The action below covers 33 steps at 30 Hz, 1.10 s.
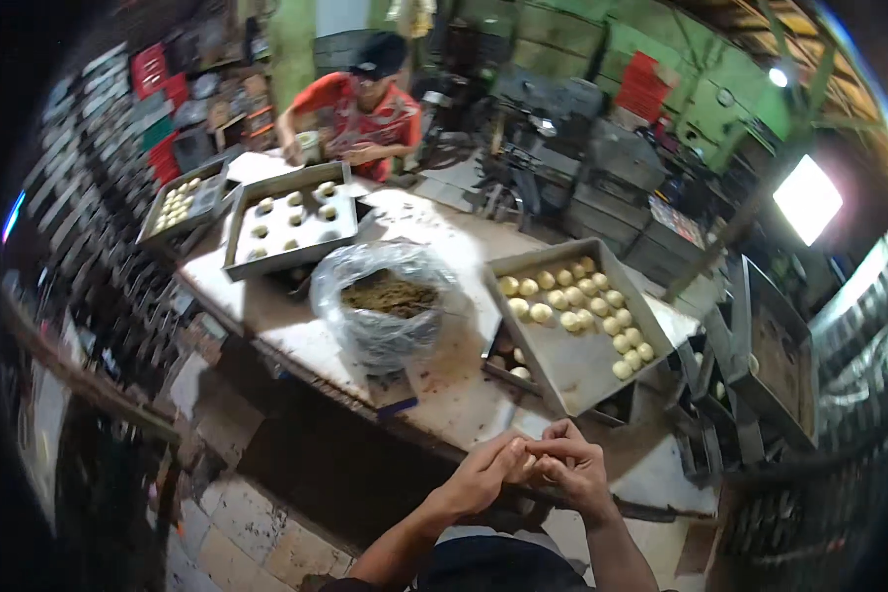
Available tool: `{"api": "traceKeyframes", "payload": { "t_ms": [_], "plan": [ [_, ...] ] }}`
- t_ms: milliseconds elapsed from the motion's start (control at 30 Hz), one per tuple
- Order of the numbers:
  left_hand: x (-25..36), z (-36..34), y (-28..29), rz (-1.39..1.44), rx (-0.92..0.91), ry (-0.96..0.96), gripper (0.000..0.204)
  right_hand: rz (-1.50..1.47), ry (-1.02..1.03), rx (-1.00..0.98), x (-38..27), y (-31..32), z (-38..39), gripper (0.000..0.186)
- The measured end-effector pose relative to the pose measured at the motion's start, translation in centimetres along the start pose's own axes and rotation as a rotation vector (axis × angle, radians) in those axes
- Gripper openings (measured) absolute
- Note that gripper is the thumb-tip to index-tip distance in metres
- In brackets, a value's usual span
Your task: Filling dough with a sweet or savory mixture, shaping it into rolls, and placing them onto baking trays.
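Note:
Close to the table's front edge, my left hand [485,476] and my right hand [576,472] meet with curled fingers around a small pale dough ball [530,462]. Most of the ball is hidden by my fingers. Just beyond them lies a metal tray [574,370] with several round dough balls [570,322] along its far and right sides. Left of that tray stands a clear plastic bag [380,340], its top open on a brown crumbly filling [390,294].
A blue-handled tool [397,407] lies below the bag. Another tray [296,259] of spaced dough pieces and a tray [156,225] of dough balls sit at the far left, near a person [360,118] in red. Deep metal trays [775,345] lean at right.

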<state>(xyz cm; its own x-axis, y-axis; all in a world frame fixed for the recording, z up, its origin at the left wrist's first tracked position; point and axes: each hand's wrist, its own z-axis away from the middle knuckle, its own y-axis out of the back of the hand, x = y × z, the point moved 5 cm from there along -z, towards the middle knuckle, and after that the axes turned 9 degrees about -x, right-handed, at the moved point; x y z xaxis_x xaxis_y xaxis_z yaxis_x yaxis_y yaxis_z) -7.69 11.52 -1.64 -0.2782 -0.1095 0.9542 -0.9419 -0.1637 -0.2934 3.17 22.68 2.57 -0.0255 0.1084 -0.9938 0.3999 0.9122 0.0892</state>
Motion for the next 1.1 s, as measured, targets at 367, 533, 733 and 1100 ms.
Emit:
{"api": "traceKeyframes", "payload": {
  "t_ms": [367,533,733,1100],
  "plan": [
    [5.8,-17.0,-23.3,-0.939,-0.192,-0.863,0.016,-0.626,0.34,0.432,-3.8,17.2,10.7,0.065],
    [6.6,-24.7,-32.5,-0.784,-0.48,-0.618,0.043,0.006,0.272,0.647,-7.8,31.3,16.3,0.046],
    [0.6,-30.9,-29.5,-0.84,-0.238,-0.591,0.058,1.183,-0.423,0.643,-12.5,47.8,14.4,0.035],
    [-13.5,-37.9,6.1,-1.567,0.328,0.068,0.018,0.549,0.376,0.525,-3.0,26.0,3.3,0.023]
  ]
}}
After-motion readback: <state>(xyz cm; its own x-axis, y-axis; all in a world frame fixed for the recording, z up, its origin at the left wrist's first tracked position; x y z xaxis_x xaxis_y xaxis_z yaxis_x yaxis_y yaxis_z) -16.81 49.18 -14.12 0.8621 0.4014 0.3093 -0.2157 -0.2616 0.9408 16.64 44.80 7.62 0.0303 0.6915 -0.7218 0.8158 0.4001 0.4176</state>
